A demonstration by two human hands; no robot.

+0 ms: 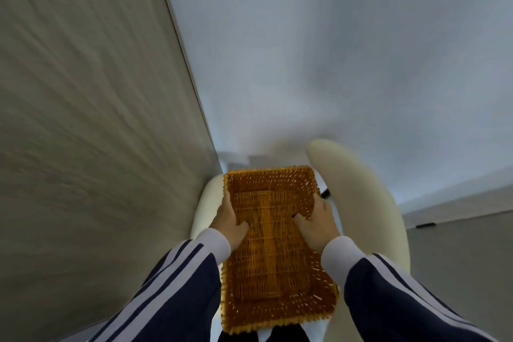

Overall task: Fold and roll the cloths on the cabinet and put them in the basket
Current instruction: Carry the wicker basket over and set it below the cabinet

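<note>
Pale blurred wall behind, empty amber wicker basket (273, 253), left hand (229, 223) and right hand (319, 226) gripping its sides

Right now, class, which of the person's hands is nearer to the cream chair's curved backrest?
Right. The right hand grips the basket's right rim beside the backrest; the left hand grips the opposite rim, near the wall.
</note>
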